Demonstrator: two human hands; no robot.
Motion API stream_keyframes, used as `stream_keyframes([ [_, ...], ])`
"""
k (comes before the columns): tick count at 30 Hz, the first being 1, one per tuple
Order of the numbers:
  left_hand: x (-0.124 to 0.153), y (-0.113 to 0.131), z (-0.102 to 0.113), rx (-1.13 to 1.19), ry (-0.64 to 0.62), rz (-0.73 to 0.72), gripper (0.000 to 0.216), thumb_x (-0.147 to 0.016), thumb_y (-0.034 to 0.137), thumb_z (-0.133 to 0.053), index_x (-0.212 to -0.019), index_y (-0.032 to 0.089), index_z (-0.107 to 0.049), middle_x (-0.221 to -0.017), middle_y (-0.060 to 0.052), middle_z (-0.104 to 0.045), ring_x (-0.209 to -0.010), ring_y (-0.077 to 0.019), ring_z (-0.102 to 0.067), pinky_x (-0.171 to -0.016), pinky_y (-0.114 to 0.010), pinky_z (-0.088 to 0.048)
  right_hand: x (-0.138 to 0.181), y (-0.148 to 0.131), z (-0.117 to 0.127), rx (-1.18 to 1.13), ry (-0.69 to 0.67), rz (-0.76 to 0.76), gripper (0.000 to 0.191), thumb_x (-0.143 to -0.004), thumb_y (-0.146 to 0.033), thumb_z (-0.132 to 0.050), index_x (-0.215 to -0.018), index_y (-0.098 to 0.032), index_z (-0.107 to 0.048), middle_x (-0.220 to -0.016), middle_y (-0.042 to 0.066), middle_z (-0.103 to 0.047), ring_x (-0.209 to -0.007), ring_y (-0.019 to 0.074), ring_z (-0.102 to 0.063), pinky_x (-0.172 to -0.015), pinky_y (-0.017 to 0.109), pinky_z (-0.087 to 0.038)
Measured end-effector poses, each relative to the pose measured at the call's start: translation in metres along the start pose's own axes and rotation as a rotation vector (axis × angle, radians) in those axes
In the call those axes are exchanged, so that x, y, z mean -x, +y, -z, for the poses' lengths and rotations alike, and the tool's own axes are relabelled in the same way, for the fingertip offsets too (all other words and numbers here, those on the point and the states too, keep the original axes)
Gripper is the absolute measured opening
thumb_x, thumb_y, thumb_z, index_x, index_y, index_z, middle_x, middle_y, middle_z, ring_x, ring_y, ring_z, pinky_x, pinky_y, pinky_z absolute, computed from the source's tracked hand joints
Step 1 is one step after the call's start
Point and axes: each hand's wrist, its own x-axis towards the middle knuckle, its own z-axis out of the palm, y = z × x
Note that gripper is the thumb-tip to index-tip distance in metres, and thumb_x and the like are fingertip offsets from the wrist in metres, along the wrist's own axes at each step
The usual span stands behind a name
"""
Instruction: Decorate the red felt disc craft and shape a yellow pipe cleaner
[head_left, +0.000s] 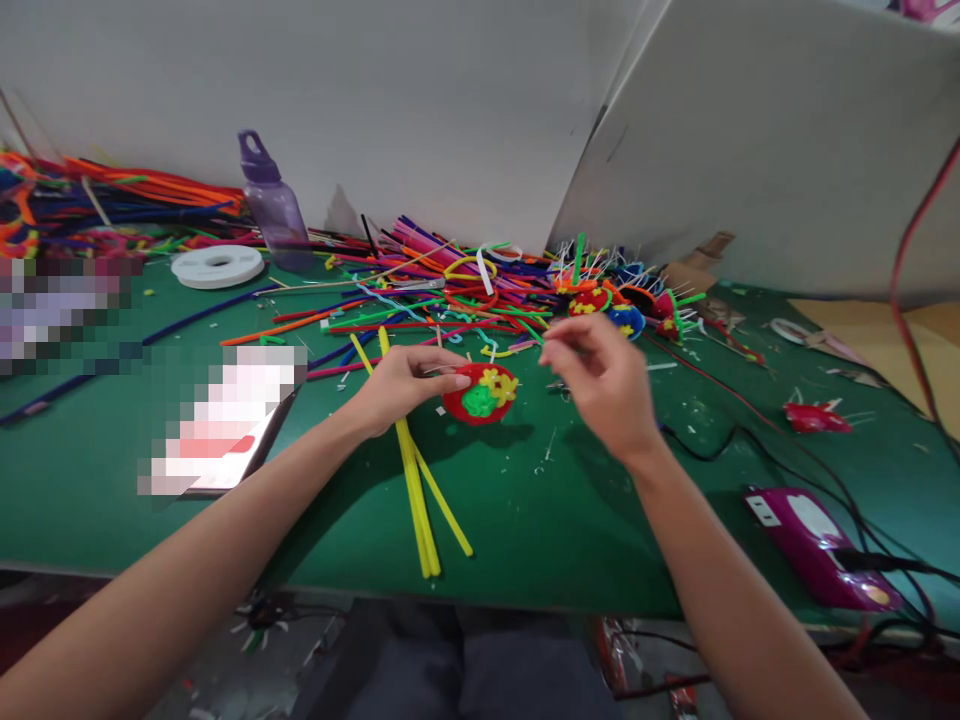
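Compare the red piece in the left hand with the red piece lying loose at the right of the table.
The held red piece is gripped at its edge by the left hand. The loose red piece lies untouched on the green table. The held red piece carries green and yellow shapes on its face, while the loose red piece looks plain red, with thin pale stems poking out. Both are red.

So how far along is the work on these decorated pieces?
Done: several decorated pieces lie heaped further back. In hand: the left hand holds a red piece bearing green and yellow shapes; the right hand hovers beside it, fingers pinched. Left: yellow pipe cleaners and a big mixed pile lie unused.
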Motion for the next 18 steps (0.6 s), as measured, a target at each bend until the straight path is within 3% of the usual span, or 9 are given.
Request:
stream_keyframes([
  [3,-0.003,0.001,0.005,0.184,0.145,-0.057,0.028,-0.062,0.033,-0.079,-0.084,0.016,-0.072,-0.083,-0.005,-0.071,-0.077,-0.0162,-0.065,-0.072,-0.028,-0.051,-0.014,0.006,0.025,-0.016,0.173,-0.02,0.011,-0.089,-0.033,-0.051,-0.086,-0.024,-0.056,-0.074,0.003,-0.061,-0.067,0.0159,-0.06,-0.059,0.032,-0.047],
  [5,-0.006,0.002,0.009,0.365,0.238,-0.078,0.027,-0.063,0.032,-0.079,-0.085,0.018,-0.071,-0.088,-0.004,-0.071,-0.082,-0.0159,-0.065,-0.075,-0.027,-0.051,-0.026,0.016,0.04,0.003,0.159,-0.033,0.01,-0.087,-0.033,-0.053,-0.085,-0.024,-0.058,-0.071,0.003,-0.061,-0.063,0.0153,-0.058,-0.058,0.032,-0.046],
  [10,-0.012,0.002,0.019,0.615,0.309,-0.08,0.023,-0.072,0.033,-0.072,-0.093,0.026,-0.069,-0.108,0.0,-0.069,-0.1,-0.0155,-0.062,-0.075,-0.021,-0.051,-0.049,0.047,0.052,0.283,-0.166,-0.058,0.012,-0.081,-0.029,-0.059,-0.08,-0.02,-0.067,-0.075,0.004,-0.068,-0.067,0.017,-0.061,-0.063,0.034,-0.047],
  [14,-0.015,-0.001,0.025,0.676,0.359,-0.081,0.018,-0.076,0.035,-0.069,-0.093,0.029,-0.068,-0.107,0.003,-0.069,-0.107,-0.0142,-0.059,-0.078,-0.02,-0.051,-0.059,0.069,0.032,0.452,-0.4,0.01,0.014,-0.079,-0.023,-0.058,-0.083,-0.019,-0.071,-0.084,0.006,-0.07,-0.073,0.0184,-0.062,-0.068,0.035,-0.047],
  [18,-0.016,-0.002,0.029,0.733,0.417,-0.068,0.011,-0.078,0.032,-0.067,-0.089,0.029,-0.068,-0.107,0.003,-0.069,-0.111,-0.0148,-0.058,-0.081,-0.021,-0.052,-0.073,0.083,0.002,0.495,-0.511,0.097,0.021,-0.08,-0.015,-0.053,-0.085,-0.021,-0.073,-0.09,0.006,-0.071,-0.079,0.0192,-0.063,-0.072,0.035,-0.048],
])
